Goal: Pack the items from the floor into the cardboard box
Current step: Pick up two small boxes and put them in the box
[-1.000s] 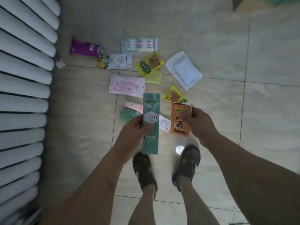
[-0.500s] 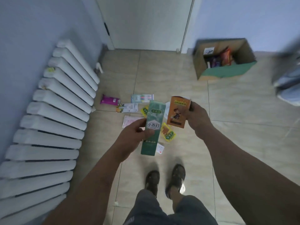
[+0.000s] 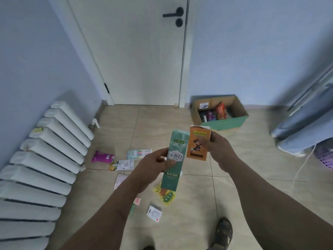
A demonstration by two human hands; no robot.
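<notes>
Right, I have both hands raised in front of me, each closed on a carton. My left hand point(image 3: 155, 166) grips the long green box point(image 3: 175, 159) around its middle, thumb across the white label; the box stands nearly upright, tilted slightly right, a slim rectangular carton with a marbled print. My right hand point(image 3: 216, 148) pinches the orange carton point(image 3: 198, 143) by its right edge, shorter and broader, with a cartoon figure on the front. The two cartons touch or nearly touch along their neighbouring edges.

The cardboard box point(image 3: 219, 112) sits on the tiled floor point(image 3: 234, 177) well beyond my right hand, against the wall just right of the door point(image 3: 137, 51). It is open-topped, plain brown inside with a green front panel, and already holds several packets, one red and upright.

Nearer to me than the cardboard box, and left of it, loose items lie on the glossy beige tiles: a purple soft pack point(image 3: 102, 156), a clear toothbrush pack point(image 3: 138, 153), a white packet with lemon print point(image 3: 121, 165), a pale pink sachet point(image 3: 119, 180) partly hidden by my left arm, a yellow snack pouch point(image 3: 164, 195) below the green box, and a small white card point(image 3: 154, 213). A ribbed white radiator point(image 3: 45, 163) runs along the far left.
</notes>
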